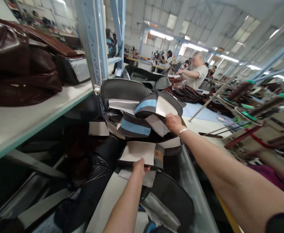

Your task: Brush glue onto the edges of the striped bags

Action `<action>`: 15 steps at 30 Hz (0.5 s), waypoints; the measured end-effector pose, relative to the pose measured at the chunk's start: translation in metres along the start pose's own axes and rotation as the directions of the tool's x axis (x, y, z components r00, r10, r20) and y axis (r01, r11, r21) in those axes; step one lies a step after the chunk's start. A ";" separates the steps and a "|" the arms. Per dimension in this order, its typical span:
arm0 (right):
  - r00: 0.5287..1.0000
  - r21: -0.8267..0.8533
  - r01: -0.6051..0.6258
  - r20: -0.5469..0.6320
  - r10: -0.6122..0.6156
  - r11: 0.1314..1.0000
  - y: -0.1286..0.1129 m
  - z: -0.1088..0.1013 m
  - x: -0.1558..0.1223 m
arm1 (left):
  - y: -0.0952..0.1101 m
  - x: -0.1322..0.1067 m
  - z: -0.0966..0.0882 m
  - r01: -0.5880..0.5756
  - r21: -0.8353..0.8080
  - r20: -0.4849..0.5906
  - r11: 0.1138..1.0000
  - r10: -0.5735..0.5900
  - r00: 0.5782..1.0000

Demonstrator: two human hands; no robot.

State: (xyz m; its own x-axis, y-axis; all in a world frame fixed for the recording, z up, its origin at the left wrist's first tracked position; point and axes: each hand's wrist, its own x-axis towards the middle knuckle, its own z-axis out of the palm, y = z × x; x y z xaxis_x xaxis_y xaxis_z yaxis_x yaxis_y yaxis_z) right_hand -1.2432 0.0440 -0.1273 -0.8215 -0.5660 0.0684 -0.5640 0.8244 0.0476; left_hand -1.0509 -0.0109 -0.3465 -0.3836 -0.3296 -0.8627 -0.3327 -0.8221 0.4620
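Head view, single frame: a stack of grey, black and blue bag panels (142, 119) sits at the centre of the picture, heaped on a narrow work surface (112, 200) that runs from six o'clock up toward the middle. Right hand (173, 123), at about three o'clock of the stack, fingers closed on the edge of a white lining sheet (164, 108) that covers the top panel; the arm enters from five o'clock and carries a thin bracelet (182, 130) at the wrist. Left hand (139, 166), at six o'clock of the stack, fingers curled and pinching the near edge of a white-faced panel (138, 152) that lies lowest in the heap; the thumb is hidden, so the exact grip cannot be told. Further panels (166, 200), dark with grey lining, lie just below the left hand toward five o'clock. Shelf (18, 123), white with a pale green edge, at nine o'clock, bearing brown leather bags (18, 64). Blue metal upright (93, 42) at eleven o'clock, beside the stack. Co-worker (195, 76) in a light shirt at one o'clock, well apart, standing at a table with dark goods. Rack with rods and green-tipped pieces (253, 113) at three o'clock, blurred.
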 end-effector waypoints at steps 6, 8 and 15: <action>1.000 0.114 0.022 0.006 -0.022 0.993 0.029 -0.015 -0.064 | -0.059 -0.053 -0.024 -0.099 0.010 -0.037 0.995 0.099 0.994; 0.999 0.172 0.004 -0.048 0.005 0.985 0.060 -0.046 -0.088 | -0.081 -0.089 -0.041 -0.173 0.016 -0.007 0.985 0.173 0.985; 0.950 0.554 -0.013 -0.254 0.184 0.832 0.198 -0.182 -0.248 | -0.100 -0.251 -0.074 -0.494 0.214 0.197 0.843 0.459 0.867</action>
State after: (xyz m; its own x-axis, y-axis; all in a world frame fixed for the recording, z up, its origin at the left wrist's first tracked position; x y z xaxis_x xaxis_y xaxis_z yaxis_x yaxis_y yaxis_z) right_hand -1.1364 0.3478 0.0466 -0.8626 -0.3860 0.3270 -0.5051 0.6939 -0.5132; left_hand -0.8575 0.1191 -0.1914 -0.6548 -0.5710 -0.4952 -0.2747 -0.4306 0.8597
